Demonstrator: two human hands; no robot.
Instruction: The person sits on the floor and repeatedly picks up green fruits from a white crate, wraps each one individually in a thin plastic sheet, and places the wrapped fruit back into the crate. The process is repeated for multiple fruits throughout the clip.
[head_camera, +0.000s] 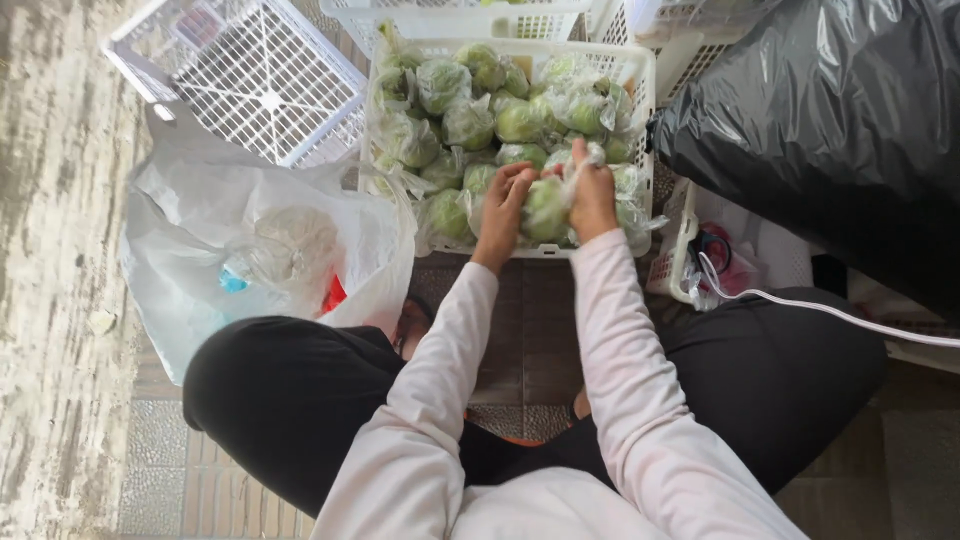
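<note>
At the far left lay bare weathered flooring, and beside it an empty white lattice crate stood tilted against the others. Below it sat a slack white plastic bag, open-mouthed, with clear film and small red and blue items inside; it crowded the left side of the working crate.

The left hand was curled with its fingertips pinching the clear film at the top of the wrapped green fruit. The fruit sat at the near edge of the white crate, among many others like it, each in its own clear bag. The right hand was closed on the same film from the other side, gathering or twisting its neck.

Judged from shape and sheen, the fruit was firm, round and moderately weighty; its film was thin, slippery and liable to tear. The surer hold would be under the fruit's body, not the film alone.

Room was tight: the crate rim lay just beneath the wrists, with neighbouring fruits touching. To the right, a small basket, a white cable and a bulky black bag closed off that side. Open space remained only above the crate.
</note>
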